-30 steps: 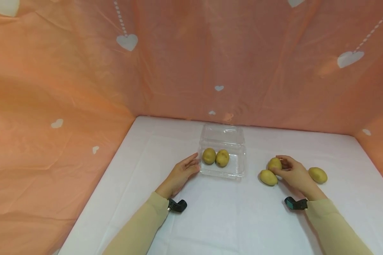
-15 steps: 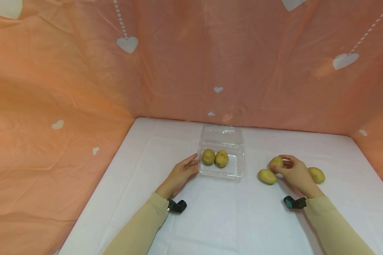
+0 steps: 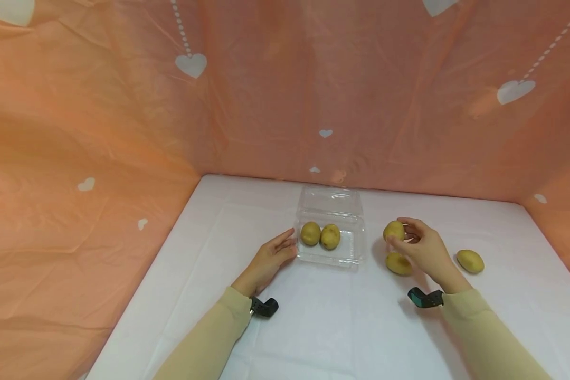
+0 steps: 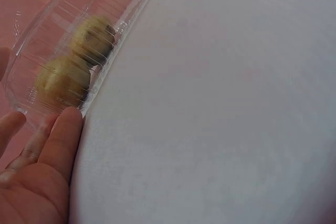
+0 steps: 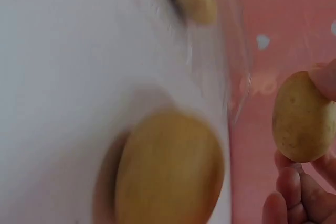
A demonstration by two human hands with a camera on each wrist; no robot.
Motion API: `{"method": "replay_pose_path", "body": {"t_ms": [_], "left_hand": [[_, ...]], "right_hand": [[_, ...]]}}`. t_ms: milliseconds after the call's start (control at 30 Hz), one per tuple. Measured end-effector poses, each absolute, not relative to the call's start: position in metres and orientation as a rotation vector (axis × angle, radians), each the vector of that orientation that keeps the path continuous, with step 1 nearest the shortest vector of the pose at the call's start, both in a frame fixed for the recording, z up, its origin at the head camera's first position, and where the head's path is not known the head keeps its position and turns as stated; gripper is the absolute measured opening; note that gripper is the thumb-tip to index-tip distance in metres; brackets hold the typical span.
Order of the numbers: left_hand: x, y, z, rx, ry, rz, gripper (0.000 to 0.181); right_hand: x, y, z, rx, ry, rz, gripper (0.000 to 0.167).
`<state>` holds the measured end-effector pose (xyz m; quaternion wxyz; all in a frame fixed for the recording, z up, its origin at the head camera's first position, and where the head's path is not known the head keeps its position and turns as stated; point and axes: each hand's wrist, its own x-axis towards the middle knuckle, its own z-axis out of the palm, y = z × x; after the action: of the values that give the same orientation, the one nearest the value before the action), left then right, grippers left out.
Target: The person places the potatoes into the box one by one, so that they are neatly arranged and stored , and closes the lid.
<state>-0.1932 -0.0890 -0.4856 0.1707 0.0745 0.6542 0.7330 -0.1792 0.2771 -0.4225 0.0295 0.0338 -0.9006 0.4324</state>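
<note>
My right hand point(image 3: 425, 249) pinches a potato point(image 3: 393, 231) between thumb and fingers, raised above the table. The right wrist view shows that same potato point(image 5: 303, 117), with the thumb on one side and fingertips on the other. Just below it on the cloth lies another potato point(image 3: 399, 264). A clear plastic clamshell box point(image 3: 352, 248) stands with its lid point(image 3: 330, 200) tipped back. Two potatoes point(image 3: 311, 233) sit side by side in its left half. Against the box's left side rests my left hand point(image 3: 268, 264), fingers extended; in the left wrist view its fingertips touch the plastic wall.
One more potato point(image 3: 470, 261) lies on the white tablecloth point(image 3: 309, 327), right of my right hand. Orange-pink curtains point(image 3: 266, 105) with white hearts rise behind the table and along its sides. Each wrist wears a black camera strap point(image 3: 264, 306).
My right hand has lifted its potato off the table and carried it left, toward the box. The left hand and the box stay in place.
</note>
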Motion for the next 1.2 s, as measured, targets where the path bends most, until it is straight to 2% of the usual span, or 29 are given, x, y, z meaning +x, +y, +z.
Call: {"method": "replay_pose_path", "body": {"t_ms": [333, 533, 833, 1200], "left_hand": [[-0.192, -0.09, -0.488, 0.211, 1.865, 2.063, 0.063], [-0.194, -0.091, -0.487, 0.226, 1.869, 2.061, 0.062], [-0.195, -0.09, -0.488, 0.215, 1.866, 2.055, 0.062], [-0.194, -0.09, -0.485, 0.226, 1.869, 2.063, 0.063]], "right_hand": [[-0.19, 0.229, -0.428, 0.267, -2.696, 1.348, 0.056], [-0.197, 0.209, -0.433, 0.305, -2.708, 1.358, 0.058], [-0.202, 0.195, -0.445, 0.277, -2.76, 1.143, 0.057], [-0.204, 0.187, -0.441, 0.264, -2.84, 0.879, 0.056]]}}
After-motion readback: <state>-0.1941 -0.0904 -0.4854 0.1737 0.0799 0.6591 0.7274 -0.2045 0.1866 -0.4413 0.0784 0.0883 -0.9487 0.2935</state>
